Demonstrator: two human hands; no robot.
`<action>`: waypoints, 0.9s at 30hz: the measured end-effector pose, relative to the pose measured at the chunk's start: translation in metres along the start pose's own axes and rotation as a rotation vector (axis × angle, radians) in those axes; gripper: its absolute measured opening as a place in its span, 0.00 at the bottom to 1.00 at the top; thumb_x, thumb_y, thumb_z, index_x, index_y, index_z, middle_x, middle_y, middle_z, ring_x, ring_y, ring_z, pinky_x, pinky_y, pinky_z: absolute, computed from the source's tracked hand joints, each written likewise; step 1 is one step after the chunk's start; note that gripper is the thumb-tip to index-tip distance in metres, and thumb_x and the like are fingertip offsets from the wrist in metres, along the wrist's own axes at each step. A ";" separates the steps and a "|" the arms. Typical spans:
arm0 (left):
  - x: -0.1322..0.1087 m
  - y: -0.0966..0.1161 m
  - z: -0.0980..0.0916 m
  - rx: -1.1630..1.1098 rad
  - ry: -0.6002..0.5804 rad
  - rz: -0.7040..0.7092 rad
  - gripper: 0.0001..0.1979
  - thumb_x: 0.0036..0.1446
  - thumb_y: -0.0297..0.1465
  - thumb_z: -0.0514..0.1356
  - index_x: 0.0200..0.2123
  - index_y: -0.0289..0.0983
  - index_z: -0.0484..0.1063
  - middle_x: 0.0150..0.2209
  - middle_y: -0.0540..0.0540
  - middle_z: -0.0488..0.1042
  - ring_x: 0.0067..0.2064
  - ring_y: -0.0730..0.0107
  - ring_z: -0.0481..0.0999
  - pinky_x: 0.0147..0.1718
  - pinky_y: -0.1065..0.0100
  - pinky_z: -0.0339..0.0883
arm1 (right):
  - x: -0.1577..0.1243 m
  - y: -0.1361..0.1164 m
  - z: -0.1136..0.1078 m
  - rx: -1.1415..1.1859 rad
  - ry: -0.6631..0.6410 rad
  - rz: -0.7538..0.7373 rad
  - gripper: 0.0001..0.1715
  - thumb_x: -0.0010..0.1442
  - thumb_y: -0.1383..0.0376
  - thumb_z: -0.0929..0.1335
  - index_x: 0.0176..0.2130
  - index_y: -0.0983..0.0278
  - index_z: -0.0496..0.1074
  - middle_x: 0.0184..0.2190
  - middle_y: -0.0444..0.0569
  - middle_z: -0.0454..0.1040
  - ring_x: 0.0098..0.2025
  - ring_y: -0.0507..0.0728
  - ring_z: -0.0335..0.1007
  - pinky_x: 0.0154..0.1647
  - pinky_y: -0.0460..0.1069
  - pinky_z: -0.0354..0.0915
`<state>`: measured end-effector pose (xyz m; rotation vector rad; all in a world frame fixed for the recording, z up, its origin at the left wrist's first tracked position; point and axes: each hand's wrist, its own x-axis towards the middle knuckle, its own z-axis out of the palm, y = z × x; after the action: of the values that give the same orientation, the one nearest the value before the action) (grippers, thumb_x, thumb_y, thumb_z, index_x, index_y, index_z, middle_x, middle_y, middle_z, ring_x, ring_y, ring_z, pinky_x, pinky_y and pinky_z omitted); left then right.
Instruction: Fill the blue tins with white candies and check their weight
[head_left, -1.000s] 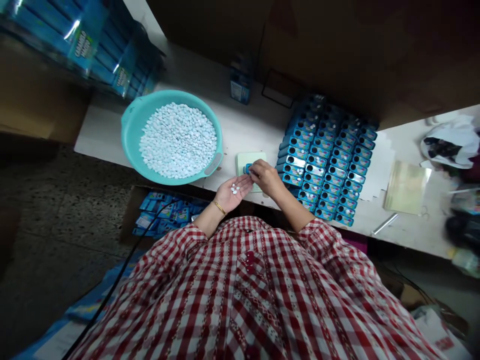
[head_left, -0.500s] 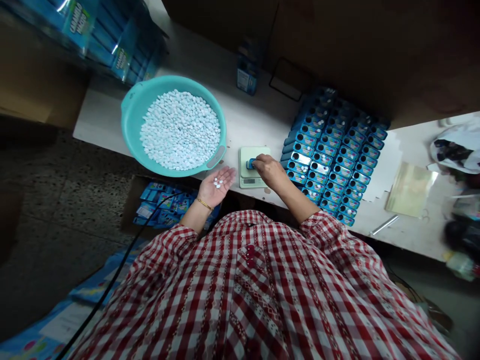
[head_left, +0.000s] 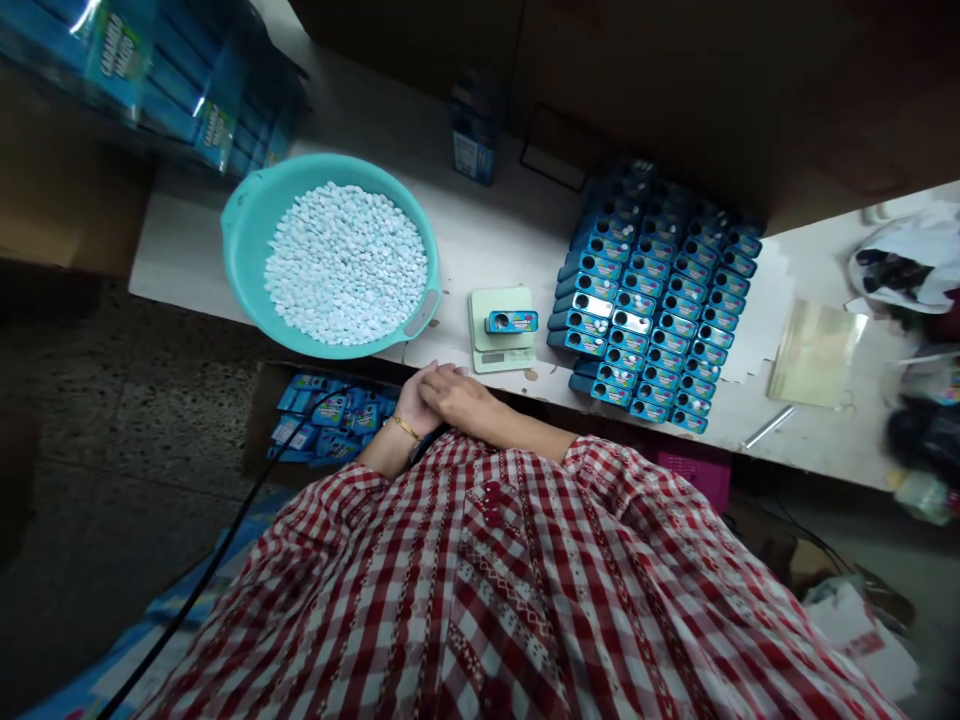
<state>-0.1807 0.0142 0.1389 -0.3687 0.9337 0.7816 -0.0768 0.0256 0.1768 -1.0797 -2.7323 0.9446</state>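
My left hand [head_left: 409, 402] and my right hand [head_left: 459, 392] meet at the table's near edge, just in front of my checked shirt. The right hand lies across the left palm with its fingers stretched over it. The left fingers and anything in that palm are hidden. A small blue box [head_left: 511, 321] lies alone on a pale green scale [head_left: 501, 358], a hand's breadth beyond my hands. To the left a turquoise basin [head_left: 241, 215] holds a heap of white tablets [head_left: 341, 262].
Several rows of open blue boxes [head_left: 654, 300] stand right of the scale. Further right lie a clear bag [head_left: 814, 352], a metal rod [head_left: 766, 427] and a white plastic bag [head_left: 904, 262]. A carton of flat blue packs [head_left: 330, 418] sits under the table's edge. A black cable [head_left: 225, 550] runs to my lap.
My right hand let go of the blue box on the scale and drew back onto my left palm. The left hand, which showed a few tablets, pulled in and is now covered.
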 end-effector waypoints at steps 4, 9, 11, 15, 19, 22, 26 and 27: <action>-0.009 -0.002 -0.015 -0.040 0.035 -0.066 0.14 0.61 0.32 0.47 0.26 0.35 0.67 0.26 0.48 0.71 0.30 0.72 0.74 0.39 0.66 0.71 | -0.002 -0.002 0.012 -0.118 -0.101 -0.111 0.14 0.63 0.73 0.58 0.41 0.70 0.70 0.40 0.54 0.71 0.42 0.56 0.64 0.40 0.50 0.63; -0.010 -0.003 -0.017 -0.051 0.044 -0.083 0.12 0.60 0.29 0.49 0.26 0.34 0.67 0.23 0.49 0.70 0.26 0.76 0.72 0.31 0.72 0.70 | -0.006 0.002 0.010 -0.128 -0.119 -0.127 0.13 0.63 0.72 0.58 0.41 0.69 0.70 0.40 0.54 0.71 0.42 0.56 0.64 0.40 0.50 0.63; -0.009 -0.002 -0.010 -0.054 0.065 -0.048 0.11 0.59 0.26 0.50 0.25 0.33 0.66 0.21 0.50 0.68 0.22 0.79 0.69 0.26 0.77 0.67 | -0.009 0.005 0.005 -0.114 -0.103 -0.088 0.12 0.63 0.72 0.59 0.41 0.69 0.70 0.41 0.55 0.70 0.43 0.56 0.63 0.40 0.50 0.63; -0.010 -0.004 0.014 -0.028 0.061 0.040 0.12 0.58 0.22 0.50 0.24 0.32 0.68 0.20 0.50 0.68 0.21 0.80 0.69 0.25 0.77 0.67 | -0.016 0.022 -0.011 -0.043 -0.064 0.034 0.10 0.61 0.72 0.61 0.41 0.69 0.70 0.40 0.55 0.70 0.43 0.56 0.63 0.39 0.49 0.62; -0.004 -0.005 0.041 0.036 -0.045 0.097 0.13 0.58 0.21 0.50 0.25 0.30 0.70 0.21 0.47 0.71 0.25 0.76 0.72 0.32 0.73 0.70 | -0.023 0.052 -0.032 0.074 0.079 0.124 0.09 0.60 0.72 0.62 0.37 0.67 0.71 0.36 0.52 0.70 0.40 0.55 0.64 0.40 0.48 0.62; 0.003 -0.002 0.051 0.077 -0.103 0.130 0.11 0.56 0.21 0.51 0.29 0.28 0.73 0.28 0.42 0.76 0.32 0.73 0.76 0.38 0.71 0.71 | -0.026 0.074 -0.045 0.088 0.239 0.181 0.10 0.59 0.72 0.61 0.36 0.66 0.71 0.37 0.52 0.71 0.42 0.55 0.65 0.44 0.49 0.61; 0.005 0.002 0.052 0.090 -0.051 0.137 0.09 0.56 0.22 0.53 0.31 0.26 0.74 0.31 0.38 0.77 0.37 0.67 0.78 0.40 0.70 0.72 | -0.026 0.093 -0.054 0.041 0.294 0.278 0.12 0.60 0.70 0.60 0.39 0.65 0.72 0.41 0.54 0.71 0.45 0.57 0.65 0.47 0.51 0.61; 0.004 0.003 0.051 0.084 -0.027 0.136 0.09 0.55 0.22 0.54 0.32 0.27 0.74 0.31 0.38 0.77 0.37 0.67 0.78 0.39 0.70 0.72 | -0.026 0.096 -0.055 0.042 0.294 0.286 0.12 0.60 0.69 0.60 0.40 0.65 0.72 0.41 0.54 0.71 0.45 0.57 0.65 0.47 0.51 0.61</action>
<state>-0.1522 0.0480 0.1640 -0.2218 0.9705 0.8664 0.0147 0.0922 0.1717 -1.4963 -2.3559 0.7908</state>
